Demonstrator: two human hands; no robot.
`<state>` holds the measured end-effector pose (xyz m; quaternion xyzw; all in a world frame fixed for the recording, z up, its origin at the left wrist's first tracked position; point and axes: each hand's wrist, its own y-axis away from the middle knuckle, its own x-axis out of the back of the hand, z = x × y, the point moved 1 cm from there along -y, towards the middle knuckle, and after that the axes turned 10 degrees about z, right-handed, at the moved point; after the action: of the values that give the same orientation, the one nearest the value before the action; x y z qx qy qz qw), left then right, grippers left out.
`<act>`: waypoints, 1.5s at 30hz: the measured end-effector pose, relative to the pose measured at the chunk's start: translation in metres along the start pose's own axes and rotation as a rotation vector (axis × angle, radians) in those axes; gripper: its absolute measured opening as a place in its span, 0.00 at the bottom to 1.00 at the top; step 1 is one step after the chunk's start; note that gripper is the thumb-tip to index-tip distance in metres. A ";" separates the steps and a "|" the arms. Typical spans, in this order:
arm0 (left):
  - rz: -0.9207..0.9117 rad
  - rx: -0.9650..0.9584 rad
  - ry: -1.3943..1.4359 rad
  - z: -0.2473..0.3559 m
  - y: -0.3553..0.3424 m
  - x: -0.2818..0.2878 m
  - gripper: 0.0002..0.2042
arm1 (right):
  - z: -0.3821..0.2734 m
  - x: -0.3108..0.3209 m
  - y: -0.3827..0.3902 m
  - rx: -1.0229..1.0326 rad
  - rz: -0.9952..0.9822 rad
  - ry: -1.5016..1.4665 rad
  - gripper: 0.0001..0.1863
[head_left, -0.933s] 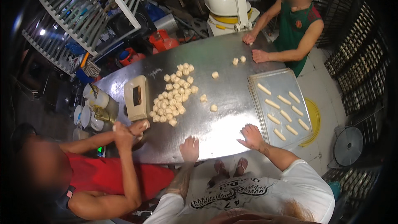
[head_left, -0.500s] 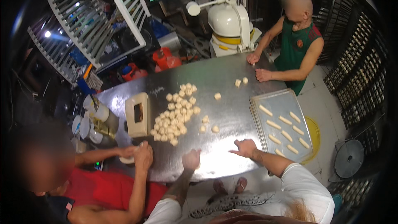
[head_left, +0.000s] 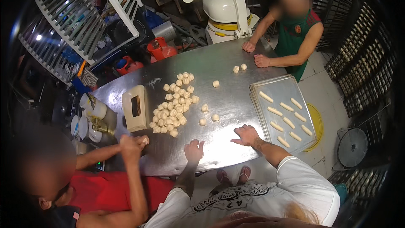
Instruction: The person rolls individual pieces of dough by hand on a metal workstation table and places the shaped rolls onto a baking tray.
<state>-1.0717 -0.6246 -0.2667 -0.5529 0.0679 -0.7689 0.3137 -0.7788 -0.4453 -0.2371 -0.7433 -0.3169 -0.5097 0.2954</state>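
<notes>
My left hand (head_left: 194, 150) rests palm down near the front edge of the metal table (head_left: 168, 162), thumb held apart and fingers forward. To its right, my right hand (head_left: 245, 135) lies on the tabletop with its fingers spread, close to the tray (head_left: 266, 133). No dough shows in either hand, though what lies under the palms is hidden. Beyond my hands sit a few loose dough balls, the nearest being one dough ball (head_left: 202, 122). Farther left is a large pile of dough balls (head_left: 170, 114). Several rolled dough sticks (head_left: 289, 122) lie on the tray.
A co-worker in red (head_left: 105, 192) stands at my left, a dough piece (head_left: 145, 140) at their hand. Another in green (head_left: 299, 38) works at the far right corner. A beige box (head_left: 134, 120), jars (head_left: 99, 109), a white mixer (head_left: 225, 8) and a floor fan (head_left: 353, 147) surround the work area.
The view has shifted, moving the scene up and left. My right hand's fingers now spread forward; my left fingers have straightened somewhat. The red-clad co-worker has lifted one hand.
</notes>
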 end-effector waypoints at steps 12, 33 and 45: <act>-0.413 -0.269 -0.261 -0.011 0.072 0.051 0.37 | -0.039 0.003 0.145 -0.045 -0.180 0.149 0.54; -0.113 0.010 -0.250 0.030 -0.033 -0.003 0.37 | -0.023 -0.015 -0.013 -0.144 0.118 0.073 0.56; 0.030 0.068 -0.276 0.020 -0.064 -0.007 0.32 | -0.034 -0.030 -0.045 -0.220 0.190 0.135 0.48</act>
<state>-1.0784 -0.5650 -0.2354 -0.6414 0.0064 -0.6827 0.3500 -0.8411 -0.4486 -0.2502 -0.7620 -0.1668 -0.5597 0.2798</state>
